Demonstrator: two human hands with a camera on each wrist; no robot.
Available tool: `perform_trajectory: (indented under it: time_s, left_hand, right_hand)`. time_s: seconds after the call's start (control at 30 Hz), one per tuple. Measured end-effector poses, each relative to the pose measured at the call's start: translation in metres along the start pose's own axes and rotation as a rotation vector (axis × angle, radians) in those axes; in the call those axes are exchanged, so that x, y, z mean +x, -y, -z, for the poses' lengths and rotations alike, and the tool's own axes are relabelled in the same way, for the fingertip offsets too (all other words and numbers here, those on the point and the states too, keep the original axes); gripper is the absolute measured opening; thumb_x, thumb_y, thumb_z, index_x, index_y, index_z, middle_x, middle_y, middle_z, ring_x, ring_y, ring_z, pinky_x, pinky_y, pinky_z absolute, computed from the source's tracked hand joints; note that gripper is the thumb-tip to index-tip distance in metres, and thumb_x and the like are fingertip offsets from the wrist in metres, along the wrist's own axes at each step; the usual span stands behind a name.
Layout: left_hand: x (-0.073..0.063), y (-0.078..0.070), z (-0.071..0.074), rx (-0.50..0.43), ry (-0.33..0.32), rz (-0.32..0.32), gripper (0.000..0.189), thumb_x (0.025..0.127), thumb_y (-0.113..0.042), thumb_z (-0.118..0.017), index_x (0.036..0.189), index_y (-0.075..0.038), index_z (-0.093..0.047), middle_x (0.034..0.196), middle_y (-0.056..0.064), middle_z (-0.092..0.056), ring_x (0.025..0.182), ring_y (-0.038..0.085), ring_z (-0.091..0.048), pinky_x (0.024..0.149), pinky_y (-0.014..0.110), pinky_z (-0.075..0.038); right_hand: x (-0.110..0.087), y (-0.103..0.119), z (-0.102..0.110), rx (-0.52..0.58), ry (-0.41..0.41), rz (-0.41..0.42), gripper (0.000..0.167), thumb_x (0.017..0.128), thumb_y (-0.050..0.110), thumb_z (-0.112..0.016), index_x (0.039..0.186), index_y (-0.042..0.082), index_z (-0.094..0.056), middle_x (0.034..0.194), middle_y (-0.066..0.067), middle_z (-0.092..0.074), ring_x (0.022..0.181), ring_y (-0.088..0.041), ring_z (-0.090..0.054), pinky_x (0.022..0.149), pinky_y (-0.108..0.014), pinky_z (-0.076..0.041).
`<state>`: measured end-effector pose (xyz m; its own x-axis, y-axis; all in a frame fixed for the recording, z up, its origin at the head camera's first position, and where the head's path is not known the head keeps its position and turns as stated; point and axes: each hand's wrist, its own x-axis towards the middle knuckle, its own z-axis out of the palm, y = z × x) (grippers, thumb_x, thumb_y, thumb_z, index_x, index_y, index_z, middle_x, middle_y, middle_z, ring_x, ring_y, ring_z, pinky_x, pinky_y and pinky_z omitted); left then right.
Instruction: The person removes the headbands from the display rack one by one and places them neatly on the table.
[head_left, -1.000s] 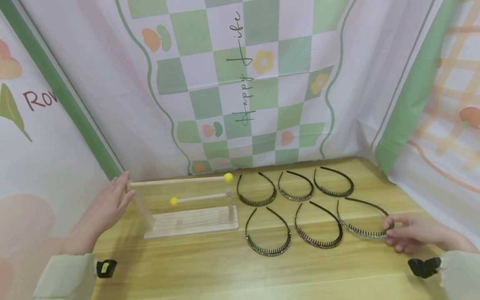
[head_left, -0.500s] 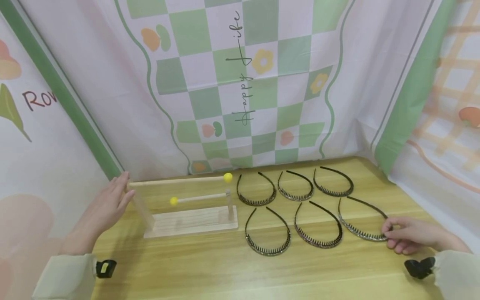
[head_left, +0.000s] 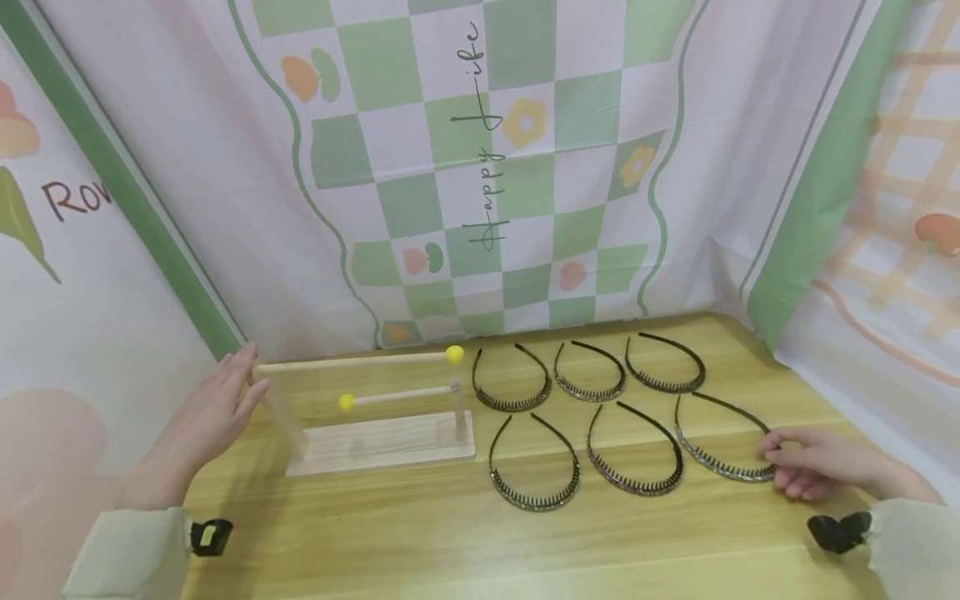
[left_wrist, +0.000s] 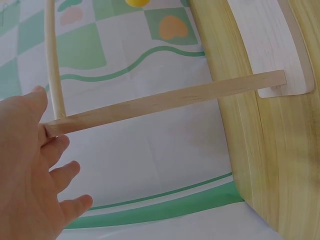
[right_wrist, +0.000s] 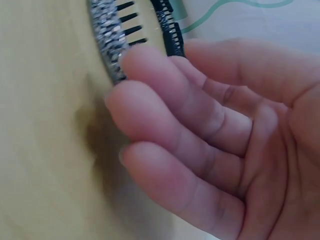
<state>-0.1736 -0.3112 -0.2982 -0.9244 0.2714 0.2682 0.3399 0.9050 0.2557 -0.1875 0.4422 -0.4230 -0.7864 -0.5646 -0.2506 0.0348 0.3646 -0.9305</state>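
Observation:
My left hand (head_left: pixel 206 417) rests at the top of the upright of a pale wooden stand (head_left: pixel 382 446), its fingers loosely extended. In the left wrist view, the upright (left_wrist: pixel 165 100) meets the hand between thumb and fingers. At the right, my right hand (head_left: pixel 825 462) pinches the side of a black toothed headband (head_left: pixel 723 467) with a glittery silver edge, which lies on the table. The right wrist view shows curled fingers (right_wrist: pixel 150 110) beside the glittery band (right_wrist: pixel 107 32); they hide the contact.
Several similar headbands lie in two rows on the wooden table (head_left: pixel 450 542), including one at front left (head_left: pixel 536 500) and one at back right (head_left: pixel 667 383). The stand's two rods end in yellow balls, an upper (head_left: pixel 454 354) and a lower (head_left: pixel 346 402). A patterned curtain (head_left: pixel 487 167) hangs behind.
The headband at my right hand has shifted slightly right and towards me, then stayed almost still. My left hand and the stand have not moved.

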Motion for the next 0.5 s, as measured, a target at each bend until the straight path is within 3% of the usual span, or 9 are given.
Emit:
perform_trajectory:
  time_s: [0.17,0.27,0.33,0.4,0.5]
  left_hand:
    - [0.001,0.000,0.001,-0.018,0.011,0.009,0.061,0.102,-0.031,-0.027,0.144,0.007,-0.005,0.146,0.032,-0.008,0.132,0.048,-0.005,0.107,0.056,-0.006]
    - [0.001,0.000,0.002,-0.021,0.018,0.010,0.061,0.102,-0.031,-0.026,0.144,0.007,-0.005,0.146,0.031,-0.008,0.132,0.047,-0.004,0.107,0.055,-0.005]
    - [0.002,0.000,0.003,-0.027,0.022,0.012,0.061,0.102,-0.032,-0.026,0.143,0.008,-0.005,0.146,0.032,-0.007,0.132,0.047,-0.003,0.107,0.055,-0.003]
    - [0.003,0.000,0.003,-0.025,0.024,0.010,0.061,0.102,-0.032,-0.026,0.143,0.009,-0.006,0.145,0.032,-0.007,0.132,0.048,-0.004,0.107,0.055,-0.003]
    - [0.005,0.001,0.005,-0.020,0.023,0.005,0.061,0.102,-0.032,-0.025,0.142,0.010,-0.007,0.144,0.034,-0.009,0.131,0.049,-0.005,0.107,0.056,-0.004]
  right_hand:
    - [0.002,0.009,0.006,-0.059,-0.064,0.034,0.034,0.100,0.007,-0.034,0.104,0.029,-0.059,0.081,-0.011,-0.063,0.065,-0.019,-0.064,0.054,-0.033,-0.056]
    - [0.004,0.016,0.007,-0.120,-0.146,0.042,0.038,0.100,0.007,-0.036,0.100,0.040,-0.056,0.084,-0.010,-0.062,0.067,-0.020,-0.064,0.057,-0.035,-0.056]
    - [0.007,0.022,0.006,-0.178,-0.239,0.033,0.028,0.100,0.010,-0.038,0.105,0.031,-0.056,0.086,-0.010,-0.062,0.069,-0.021,-0.065,0.059,-0.036,-0.056]
    - [0.012,0.030,0.006,-0.235,-0.324,0.032,0.019,0.099,0.010,-0.039,0.112,0.008,-0.054,0.088,-0.012,-0.062,0.070,-0.022,-0.065,0.062,-0.037,-0.056]
    - [0.021,0.045,0.004,-0.316,-0.432,0.059,0.035,0.099,0.010,-0.040,0.117,-0.020,-0.036,0.090,-0.019,-0.061,0.072,-0.021,-0.064,0.062,-0.037,-0.056]
